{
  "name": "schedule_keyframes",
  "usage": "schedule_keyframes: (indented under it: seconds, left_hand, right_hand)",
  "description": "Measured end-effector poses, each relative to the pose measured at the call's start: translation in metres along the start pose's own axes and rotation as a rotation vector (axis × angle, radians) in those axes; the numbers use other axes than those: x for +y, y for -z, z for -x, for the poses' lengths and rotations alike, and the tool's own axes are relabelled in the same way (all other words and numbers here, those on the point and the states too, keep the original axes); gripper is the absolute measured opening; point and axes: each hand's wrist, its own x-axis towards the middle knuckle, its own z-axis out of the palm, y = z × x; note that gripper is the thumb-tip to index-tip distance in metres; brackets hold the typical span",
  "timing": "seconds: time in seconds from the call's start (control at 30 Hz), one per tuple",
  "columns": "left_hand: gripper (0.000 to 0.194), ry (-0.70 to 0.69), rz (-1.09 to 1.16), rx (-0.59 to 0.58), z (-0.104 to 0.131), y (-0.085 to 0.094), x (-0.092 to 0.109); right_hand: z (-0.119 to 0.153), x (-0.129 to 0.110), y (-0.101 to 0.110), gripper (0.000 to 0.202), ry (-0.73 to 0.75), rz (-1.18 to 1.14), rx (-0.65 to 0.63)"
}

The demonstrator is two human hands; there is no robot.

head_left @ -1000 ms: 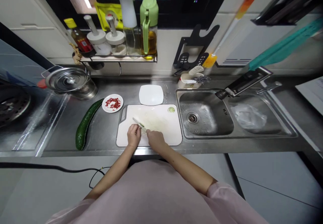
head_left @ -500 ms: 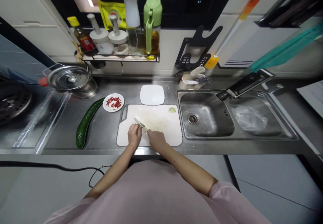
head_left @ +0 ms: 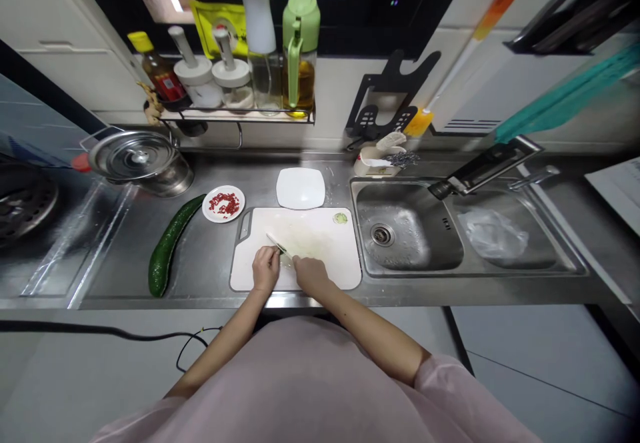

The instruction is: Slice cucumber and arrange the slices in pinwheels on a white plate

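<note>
My right hand (head_left: pixel 311 275) is closed round the handle of a small knife (head_left: pixel 273 238), whose pale blade slants up and left across the white cutting board (head_left: pixel 330 243). Beside the blade, my left hand (head_left: pixel 265 268) has its fingers curled and pressed to the board. A small green vegetable piece (head_left: pixel 283 251) shows between those fingertips and the knife; most of it is hidden. Chopped pale green bits (head_left: pixel 341 218) lie in a little heap at the board's far right corner. Left of the board stands a white plate (head_left: pixel 207 214) with chopped red pieces.
Behind the board lies a white square dish (head_left: pixel 301 188). A long green cucumber-like vegetable (head_left: pixel 169 250) rests on the left counter, near a lidded steel pot (head_left: pixel 165 175). To the right is a double sink (head_left: pixel 407 230) with a faucet (head_left: pixel 493 166). A seasoning rack (head_left: pixel 240 118) hangs above.
The knife blade has shifted very slightly by the left fingertips, and less of the green piece shows. Both hands stay in nearly the same place; the view has moved a little.
</note>
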Motion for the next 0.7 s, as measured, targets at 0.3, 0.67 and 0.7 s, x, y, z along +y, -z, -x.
schedule_keyframes:
  seconds: [0.3,0.67,0.7]
  left_hand:
    - [0.02,0.016,-0.007,-0.003,0.001,-0.001,-0.001]
    - [0.02,0.242,0.077,0.076,0.003,0.008,0.007]
    - [0.023,0.273,0.091,0.118,0.001,0.01,0.008]
  right_hand:
    - [-0.01,-0.001,0.0,0.025,-0.012,-0.032,-0.026]
    - [0.011,0.019,-0.008,0.037,-0.133,0.074,0.157]
    - [0.014,0.025,-0.007,0.039,-0.162,0.083,0.183]
